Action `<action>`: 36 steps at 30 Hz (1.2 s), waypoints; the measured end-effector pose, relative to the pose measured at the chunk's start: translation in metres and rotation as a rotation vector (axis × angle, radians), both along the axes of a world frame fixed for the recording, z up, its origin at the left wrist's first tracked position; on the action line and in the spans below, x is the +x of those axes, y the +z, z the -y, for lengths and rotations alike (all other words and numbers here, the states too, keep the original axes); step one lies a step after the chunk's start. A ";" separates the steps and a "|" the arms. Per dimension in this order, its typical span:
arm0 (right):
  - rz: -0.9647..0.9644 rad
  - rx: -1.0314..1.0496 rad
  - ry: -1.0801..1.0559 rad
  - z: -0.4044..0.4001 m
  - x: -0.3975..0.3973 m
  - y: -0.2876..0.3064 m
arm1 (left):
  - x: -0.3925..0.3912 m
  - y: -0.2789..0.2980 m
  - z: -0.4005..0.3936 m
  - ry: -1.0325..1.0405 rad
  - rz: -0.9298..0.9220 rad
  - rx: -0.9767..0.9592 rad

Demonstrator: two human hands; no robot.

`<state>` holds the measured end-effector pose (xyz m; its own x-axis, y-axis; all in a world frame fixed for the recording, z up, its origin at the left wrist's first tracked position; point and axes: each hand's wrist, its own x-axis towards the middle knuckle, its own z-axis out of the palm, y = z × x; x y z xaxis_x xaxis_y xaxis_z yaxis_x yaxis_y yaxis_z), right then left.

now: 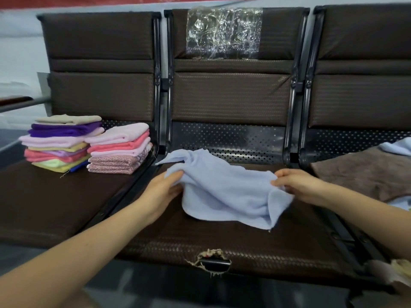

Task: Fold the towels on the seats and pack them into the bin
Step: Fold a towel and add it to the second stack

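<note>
Both of our hands grip the pale blue towel (224,192) on the middle seat (222,241): our left hand (165,188) pinches its left edge, our right hand (295,185) its right. Left of our grip, two stacks of folded towels (86,145) sit; right of it lies a brown towel (367,174).
</note>
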<state>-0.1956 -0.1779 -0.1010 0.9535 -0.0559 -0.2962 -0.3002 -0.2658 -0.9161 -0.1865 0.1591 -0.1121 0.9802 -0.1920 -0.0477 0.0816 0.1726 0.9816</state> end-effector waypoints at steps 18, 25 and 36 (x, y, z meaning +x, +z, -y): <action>-0.012 0.171 0.010 0.008 -0.049 0.064 | -0.049 0.041 -0.036 0.105 -0.135 0.205; -0.224 -0.604 0.152 -0.007 -0.016 0.005 | -0.021 -0.009 -0.017 -0.132 -0.172 1.080; 0.092 -1.090 0.177 -0.056 0.111 -0.025 | 0.114 -0.025 0.005 0.069 -0.014 1.295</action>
<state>-0.0848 -0.1217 -0.1261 0.9896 -0.1042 -0.0987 -0.1209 -0.9758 -0.1823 -0.0722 0.1546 -0.1373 0.9841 0.0521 -0.1698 0.1224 -0.8916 0.4361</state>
